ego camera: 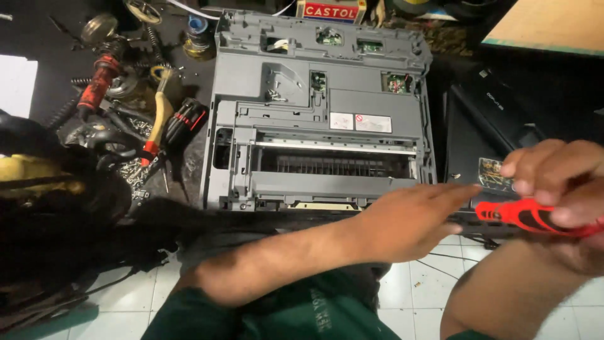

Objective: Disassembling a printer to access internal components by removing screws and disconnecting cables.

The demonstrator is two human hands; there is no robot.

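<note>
A grey printer body (318, 110) with its covers off lies on the dark bench, a paper slot and small green circuit boards showing. My left hand (415, 217) reaches across to the right with flat fingers, just past the printer's front right corner, holding nothing. My right hand (560, 179) at the right edge is shut on a red and black screwdriver (525, 216), whose handle points left toward my left fingertips. The screwdriver's tip is hidden.
A heap of tools lies at the left: a red-handled tool (100, 79), a wooden-handled hammer (157, 113), screwdrivers (185, 119), springs and loose screws. A black cover panel (484, 132) lies right of the printer. A white tiled floor (428, 296) shows below.
</note>
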